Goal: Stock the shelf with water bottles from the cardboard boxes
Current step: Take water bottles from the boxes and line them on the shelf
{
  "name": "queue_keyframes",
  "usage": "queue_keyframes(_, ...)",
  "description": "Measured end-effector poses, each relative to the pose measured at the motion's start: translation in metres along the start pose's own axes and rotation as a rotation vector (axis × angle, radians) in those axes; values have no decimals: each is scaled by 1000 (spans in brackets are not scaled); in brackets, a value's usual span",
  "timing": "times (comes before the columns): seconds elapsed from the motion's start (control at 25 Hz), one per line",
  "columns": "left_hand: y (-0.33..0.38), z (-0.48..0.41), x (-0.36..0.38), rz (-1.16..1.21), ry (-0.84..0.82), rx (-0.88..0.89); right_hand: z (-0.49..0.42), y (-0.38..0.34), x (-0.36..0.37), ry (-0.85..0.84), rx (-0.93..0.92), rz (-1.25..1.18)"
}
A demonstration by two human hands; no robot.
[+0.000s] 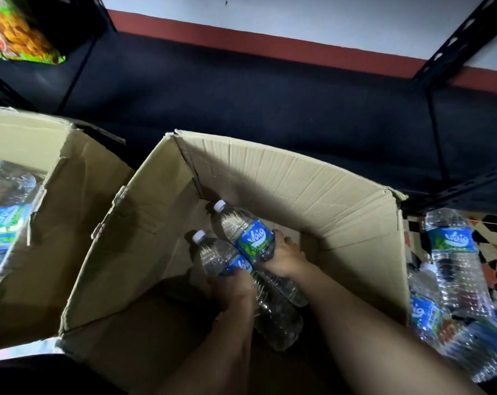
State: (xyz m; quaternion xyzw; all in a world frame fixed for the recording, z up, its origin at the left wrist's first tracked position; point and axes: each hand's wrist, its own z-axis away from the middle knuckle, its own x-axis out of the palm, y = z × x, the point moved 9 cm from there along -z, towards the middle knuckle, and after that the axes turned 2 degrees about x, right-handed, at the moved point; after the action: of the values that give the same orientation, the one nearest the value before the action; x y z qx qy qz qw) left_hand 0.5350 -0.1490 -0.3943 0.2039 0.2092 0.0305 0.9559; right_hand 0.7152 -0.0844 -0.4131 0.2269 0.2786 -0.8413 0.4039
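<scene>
An open cardboard box [284, 178] stands in front of me below a dark shelf [241, 98]. Both my hands reach inside it. My left hand [234, 286] grips one clear water bottle [213, 255] with a white cap and blue-green label. My right hand [284, 255] grips a second water bottle [248, 232] round its label, just behind the first. Both bottles lie tilted with their caps pointing to the upper left. The box bottom around them is in shadow.
A second cardboard box [79, 178] at the left holds several wrapped bottles [5, 223]. More loose bottles [452, 252] lie on the patterned floor at the right. A black shelf post [438, 61] rises at the right; a snack bag [22, 32] sits upper left.
</scene>
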Motion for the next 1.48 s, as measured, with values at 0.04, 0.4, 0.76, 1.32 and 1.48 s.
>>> queue_keyframes(0.04,-6,8,8,14,-33,-68,0,-1,1,-8,-17,-15)
queue_keyframes(0.4,-31,-6,31,-62,-303,-173,-11,8,-6,-13,-55,-55)
queue_keyframes(0.76,-20,-28,10,75,-139,-167,-9,7,4,27,-87,-40)
queue_keyframes(1.32,29,17,-29,-11,147,173,51,-1,-36,128,-46,-293)
queue_keyframes(1.48,50,56,-49,-8,140,277,92,-14,-68,184,-74,-284)
